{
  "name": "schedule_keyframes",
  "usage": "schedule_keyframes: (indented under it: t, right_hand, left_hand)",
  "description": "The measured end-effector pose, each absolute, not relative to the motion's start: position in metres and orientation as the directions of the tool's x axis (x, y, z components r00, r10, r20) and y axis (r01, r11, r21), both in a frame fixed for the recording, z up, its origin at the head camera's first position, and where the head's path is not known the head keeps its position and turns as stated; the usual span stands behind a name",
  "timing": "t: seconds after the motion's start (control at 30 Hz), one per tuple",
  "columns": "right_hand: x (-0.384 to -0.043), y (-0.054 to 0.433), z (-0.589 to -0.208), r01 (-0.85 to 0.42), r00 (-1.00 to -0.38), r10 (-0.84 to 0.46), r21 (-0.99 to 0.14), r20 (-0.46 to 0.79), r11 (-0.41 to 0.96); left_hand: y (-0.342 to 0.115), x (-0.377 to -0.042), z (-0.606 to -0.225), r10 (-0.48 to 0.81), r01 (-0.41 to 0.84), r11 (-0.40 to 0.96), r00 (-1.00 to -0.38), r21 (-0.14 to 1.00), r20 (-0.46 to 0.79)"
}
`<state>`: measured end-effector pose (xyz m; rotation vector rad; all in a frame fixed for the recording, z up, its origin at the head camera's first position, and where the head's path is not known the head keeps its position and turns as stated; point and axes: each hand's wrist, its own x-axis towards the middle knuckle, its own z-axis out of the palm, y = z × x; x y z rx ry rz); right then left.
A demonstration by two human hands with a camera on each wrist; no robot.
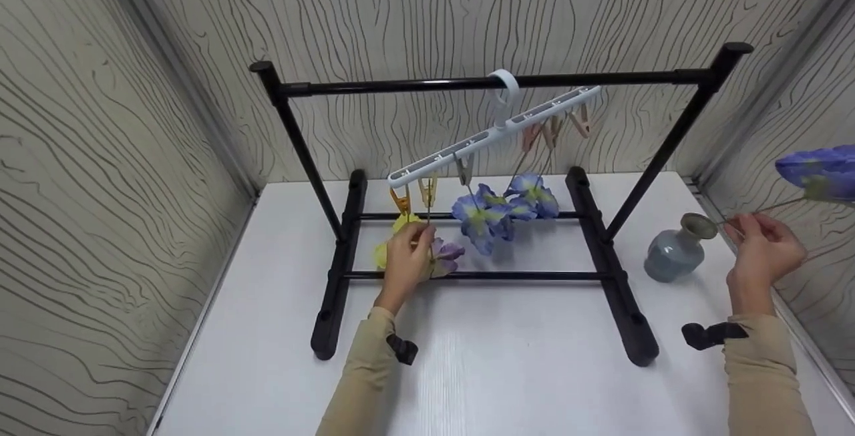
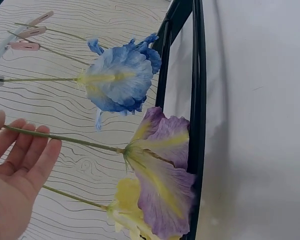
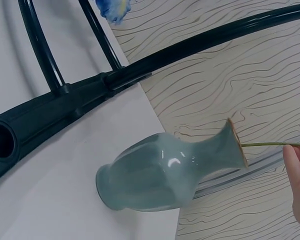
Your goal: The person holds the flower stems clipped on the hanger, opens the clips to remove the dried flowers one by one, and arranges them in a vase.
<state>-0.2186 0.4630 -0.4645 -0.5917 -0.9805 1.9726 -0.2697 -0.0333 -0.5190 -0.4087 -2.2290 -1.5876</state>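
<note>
My left hand (image 1: pixel 409 259) pinches the stem of a purple and yellow artificial flower (image 2: pixel 162 170), which hangs head down from a yellow clothespin (image 1: pixel 428 190) on the white clip hanger (image 1: pixel 444 153). Beside it a yellow flower (image 2: pixel 124 207) hangs from an orange clothespin (image 1: pixel 401 201). Over at the right, my right hand (image 1: pixel 765 256) holds the thin green stem (image 3: pixel 262 144) of a blue-purple flower (image 1: pixel 818 172) between thumb and fingers. That stem's lower end meets the mouth of a blue-green ceramic vase (image 3: pixel 165 172); the vase stands upright on the table.
A black rack (image 1: pixel 414 87) carries the hanger, which tilts down to the left. Blue flowers (image 1: pixel 477 219) hang from its middle clips, and a bare pinkish clothespin (image 1: pixel 581 122) is near the right end. Patterned walls (image 1: pixel 401 15) enclose the white table (image 1: pixel 507 369).
</note>
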Motion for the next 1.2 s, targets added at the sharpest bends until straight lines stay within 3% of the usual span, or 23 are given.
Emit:
schedule_keyframes:
  t: [0.3, 0.47, 0.53, 0.63, 0.83, 1.0, 1.2]
  right_hand:
    - [-0.221, 0.460, -0.469, -0.388, -0.529, 0.842, -0.851, -0.108, -0.353]
    - [-0.219, 0.460, -0.472, -0.220, -0.528, 0.822, -0.901, -0.212, -0.374]
    - [-0.218, 0.458, -0.476, -0.137, -0.567, 0.786, -0.913, -0.246, -0.384]
    - [-0.216, 0.447, -0.483, -0.002, -0.677, 0.685, -0.930, -0.269, -0.366]
    - [-0.219, 0.403, -0.494, 0.155, -0.885, 0.427, -0.983, -0.185, -0.103]
    - [-0.226, 0.358, -0.481, 0.102, -0.972, 0.226, -0.977, -0.058, 0.185]
    - [-0.229, 0.309, -0.441, -0.091, -0.991, 0.051, -0.917, 0.120, 0.389]
  left_hand:
    - [-0.034, -0.267, -0.521, 0.024, 0.417, 0.315, -0.901, 0.853, 0.432]
    - [-0.034, -0.266, -0.520, 0.032, 0.419, 0.315, -0.901, 0.852, 0.432]
    - [-0.034, -0.265, -0.520, 0.030, 0.413, 0.315, -0.904, 0.854, 0.426]
    - [-0.035, -0.264, -0.520, 0.022, 0.406, 0.317, -0.907, 0.857, 0.421]
    - [-0.034, -0.265, -0.520, 0.026, 0.388, 0.296, -0.917, 0.873, 0.399]
    - [-0.033, -0.261, -0.524, 0.028, 0.324, 0.268, -0.944, 0.907, 0.329]
    - [-0.035, -0.257, -0.531, 0.028, 0.309, 0.251, -0.950, 0.917, 0.312]
